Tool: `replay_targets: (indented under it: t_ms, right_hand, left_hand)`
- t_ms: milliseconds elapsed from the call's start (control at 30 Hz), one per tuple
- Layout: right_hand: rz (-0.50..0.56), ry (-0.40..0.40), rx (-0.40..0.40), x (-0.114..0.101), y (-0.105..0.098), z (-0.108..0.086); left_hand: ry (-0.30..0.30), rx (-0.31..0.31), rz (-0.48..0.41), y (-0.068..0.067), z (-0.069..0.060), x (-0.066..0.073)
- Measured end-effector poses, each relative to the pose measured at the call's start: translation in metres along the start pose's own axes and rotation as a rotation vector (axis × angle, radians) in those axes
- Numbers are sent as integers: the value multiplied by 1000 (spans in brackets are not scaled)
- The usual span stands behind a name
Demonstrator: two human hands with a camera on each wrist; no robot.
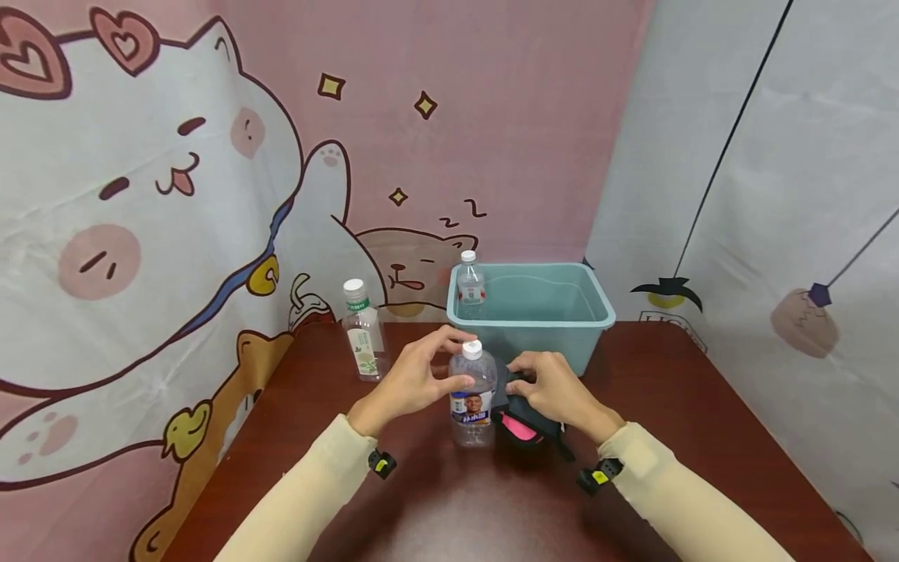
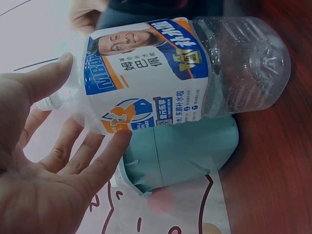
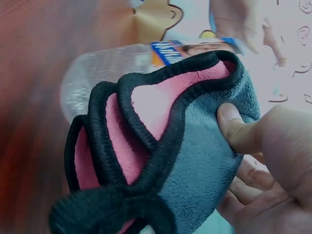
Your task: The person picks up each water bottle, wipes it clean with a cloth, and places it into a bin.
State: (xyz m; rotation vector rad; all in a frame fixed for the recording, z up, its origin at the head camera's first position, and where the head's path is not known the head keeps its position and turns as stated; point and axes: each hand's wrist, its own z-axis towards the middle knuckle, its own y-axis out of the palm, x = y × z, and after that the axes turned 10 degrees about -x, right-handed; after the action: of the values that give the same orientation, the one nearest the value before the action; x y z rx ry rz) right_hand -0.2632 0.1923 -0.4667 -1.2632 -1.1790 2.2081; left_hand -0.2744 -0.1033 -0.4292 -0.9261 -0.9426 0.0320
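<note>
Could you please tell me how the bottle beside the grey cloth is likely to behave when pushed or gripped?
The bottle looks empty apart from some droplets, so it is probably light for its size. Upright on the table and taller than wide, it could tip if pushed near its top. Its thin-looking clear plastic may dent if squeezed hard.

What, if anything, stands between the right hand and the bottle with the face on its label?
The folded grey, pink-lined cloth item: the right hand pinches it close beside the bottle, on that hand's side. Nothing visible stands between the left hand and the bottle.
</note>
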Motion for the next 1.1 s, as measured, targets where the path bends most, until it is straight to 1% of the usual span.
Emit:
replay_targets:
  t_ms: [100, 267, 400, 500, 600, 833, 1100]
  right_hand:
    - [10, -15, 38, -6, -10, 1]
    - [8, -50, 93, -21, -21, 11]
    - [-12, -97, 115, -33, -25, 20]
    - [-21, -108, 116, -40, -27, 24]
    - [-44, -101, 114, -42, -27, 24]
    - [-80, -91, 107, -43, -28, 22]
    - [-92, -85, 89, -41, -27, 22]
  left_hand:
    - [5, 6, 13, 2, 2, 0]
    - [-6, 20, 33, 1, 0, 2]
    - [-9, 29, 66, 0, -1, 4]
    - [-9, 32, 89, 1, 0, 4]
    - [-16, 25, 90, 2, 1, 3]
    - [-3, 20, 81, 2, 3, 3]
    - [-11, 13, 61, 0, 2, 3]
